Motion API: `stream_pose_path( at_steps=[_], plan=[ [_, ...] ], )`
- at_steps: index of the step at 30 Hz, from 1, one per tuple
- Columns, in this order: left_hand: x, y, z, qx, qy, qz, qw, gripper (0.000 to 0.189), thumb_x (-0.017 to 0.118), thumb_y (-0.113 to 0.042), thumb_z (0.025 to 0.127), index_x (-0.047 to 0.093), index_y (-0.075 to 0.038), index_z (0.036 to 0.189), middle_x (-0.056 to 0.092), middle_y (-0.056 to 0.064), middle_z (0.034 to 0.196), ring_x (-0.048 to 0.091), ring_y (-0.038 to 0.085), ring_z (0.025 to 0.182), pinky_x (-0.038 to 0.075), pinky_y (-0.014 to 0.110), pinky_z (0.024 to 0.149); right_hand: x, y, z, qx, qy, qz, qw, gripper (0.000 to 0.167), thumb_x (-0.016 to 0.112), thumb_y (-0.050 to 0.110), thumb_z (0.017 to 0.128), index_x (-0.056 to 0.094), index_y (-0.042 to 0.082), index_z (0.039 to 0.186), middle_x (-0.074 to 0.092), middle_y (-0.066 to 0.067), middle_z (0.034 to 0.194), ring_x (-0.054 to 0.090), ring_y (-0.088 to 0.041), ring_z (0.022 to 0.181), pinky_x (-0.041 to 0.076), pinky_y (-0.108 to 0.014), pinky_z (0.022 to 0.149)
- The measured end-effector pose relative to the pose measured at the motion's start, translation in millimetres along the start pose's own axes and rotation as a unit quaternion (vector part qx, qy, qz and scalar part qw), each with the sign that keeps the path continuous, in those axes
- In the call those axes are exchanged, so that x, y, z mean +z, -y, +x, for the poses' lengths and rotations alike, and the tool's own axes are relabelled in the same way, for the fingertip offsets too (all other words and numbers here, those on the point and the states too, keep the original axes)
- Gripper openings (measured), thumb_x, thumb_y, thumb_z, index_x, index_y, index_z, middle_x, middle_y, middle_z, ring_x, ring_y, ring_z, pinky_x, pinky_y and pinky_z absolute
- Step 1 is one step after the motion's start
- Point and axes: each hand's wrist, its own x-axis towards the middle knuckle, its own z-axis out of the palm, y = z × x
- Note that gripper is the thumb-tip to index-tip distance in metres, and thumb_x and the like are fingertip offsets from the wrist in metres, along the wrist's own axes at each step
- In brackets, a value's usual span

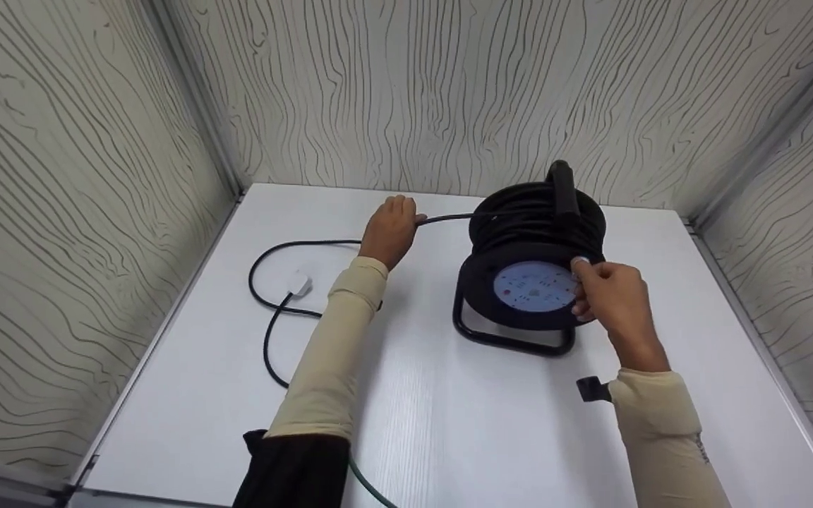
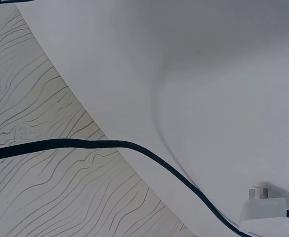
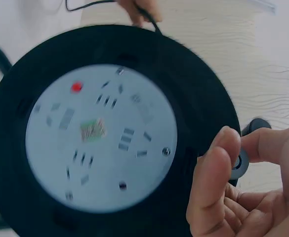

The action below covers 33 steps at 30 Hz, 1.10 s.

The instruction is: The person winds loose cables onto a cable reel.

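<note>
A black cable reel point(image 1: 478, 275) stands on its tube frame at the right of the table, its pale blue socket face point(image 3: 102, 163) turned toward me. My right hand point(image 1: 617, 300) pinches the small grey knob point(image 3: 240, 167) near the rim of that face between thumb and fingers. To the left of the reel, my left hand point(image 1: 389, 229) grips the black cable point(image 1: 445, 218), which runs from the fingers to the coils on the drum. Beyond the left hand the cable loops over the table, and its white plug point(image 1: 300, 283) lies there with pins up point(image 2: 265, 192).
The reel's black carrying handle point(image 1: 563, 190) rises at the back, near the patterned rear wall point(image 1: 392, 92). Similar panels flank the white table point(image 1: 413, 395) on both sides. A green cord point(image 1: 368, 483) shows at the front edge, below the left sleeve.
</note>
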Motion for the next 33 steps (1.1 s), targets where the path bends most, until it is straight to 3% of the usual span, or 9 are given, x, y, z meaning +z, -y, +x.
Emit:
stream_pose_path(
  at_steps=[5,11,22,33],
  plan=[
    [-1.2,-8.2,6.5,0.019,-0.003,-0.008,0.9998,0.031,0.048,-0.033,0.109,0.052,-0.005,0.096,0.053,0.006,0.085,0.054,0.02,0.076,0.049,0.033,0.066,-9.9,-14.0,0.6,0.006,-0.02,-0.033,0.9992,0.046,0.055,0.034,0.102,0.063,-0.011,0.099,0.066,-0.009,0.077,0.065,-0.011,0.054,0.058,-0.027,0.056],
    [-1.7,-17.5,16.3,0.035,-0.032,0.011,0.9988,0.03,0.046,-0.032,0.11,0.051,-0.005,0.096,0.054,0.007,0.086,0.053,0.021,0.076,0.048,0.034,0.066,-14.6,-31.9,0.8,0.006,-0.029,-0.062,0.9976,0.042,0.053,0.031,0.101,0.063,-0.01,0.097,0.066,-0.006,0.073,0.067,-0.012,0.055,0.057,-0.026,0.055],
    [2.1,-32.5,20.3,0.041,-0.006,0.005,0.9991,0.019,0.046,-0.02,0.11,0.051,-0.006,0.098,0.053,0.007,0.092,0.053,0.023,0.084,0.046,0.036,0.075,-9.1,-55.9,-3.4,0.01,-0.054,-0.175,0.9831,0.034,0.051,0.03,0.098,0.063,0.0,0.087,0.069,-0.008,0.061,0.068,-0.018,0.055,0.045,-0.033,0.053],
    [4.6,-36.2,22.5,0.056,-0.017,-0.003,0.9983,0.022,0.037,-0.015,0.11,0.051,-0.006,0.097,0.052,0.008,0.091,0.052,0.024,0.084,0.046,0.036,0.075,5.3,-83.7,-0.6,0.03,-0.043,-0.21,0.9764,0.035,0.05,0.027,0.098,0.064,-0.005,0.094,0.068,-0.006,0.061,0.066,-0.017,0.054,0.043,-0.035,0.049]
  ],
)
